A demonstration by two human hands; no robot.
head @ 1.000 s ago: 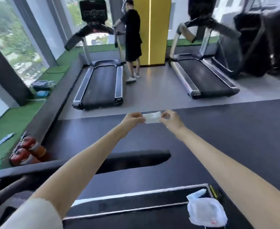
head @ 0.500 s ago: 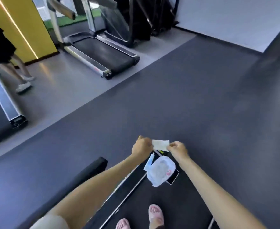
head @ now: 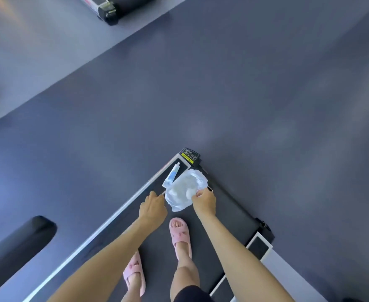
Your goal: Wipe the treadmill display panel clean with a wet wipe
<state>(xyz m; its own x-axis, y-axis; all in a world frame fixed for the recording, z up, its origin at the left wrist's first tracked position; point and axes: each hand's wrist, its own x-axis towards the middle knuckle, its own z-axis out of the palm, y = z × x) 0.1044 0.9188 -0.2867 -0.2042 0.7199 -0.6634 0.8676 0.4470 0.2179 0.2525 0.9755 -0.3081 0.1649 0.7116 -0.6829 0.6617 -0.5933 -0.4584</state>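
Note:
I look down at the rear end of the treadmill belt (head: pixel 229 212); its display panel is out of view. A crumpled clear plastic bag (head: pixel 183 192) lies on the belt. My right hand (head: pixel 204 202) grips the bag's right edge. My left hand (head: pixel 154 207) hovers just left of the bag with its fingers curled. A thin white sliver of the wet wipe (head: pixel 163 192) shows at its fingertips, and the rest of the wipe is hidden.
A white tube with a blue label (head: pixel 173 174) lies beside the bag, near the belt's end cap (head: pixel 189 155). My feet in pink slippers (head: pixel 180 236) stand on the belt. A black handrail (head: pixel 15 243) sits lower left. Another treadmill's end (head: pixel 113 9) is at the top.
My view swung down from the room to the belt. Both hands dropped from holding the wipe stretched between them. My right hand let go of it and took hold of the bag.

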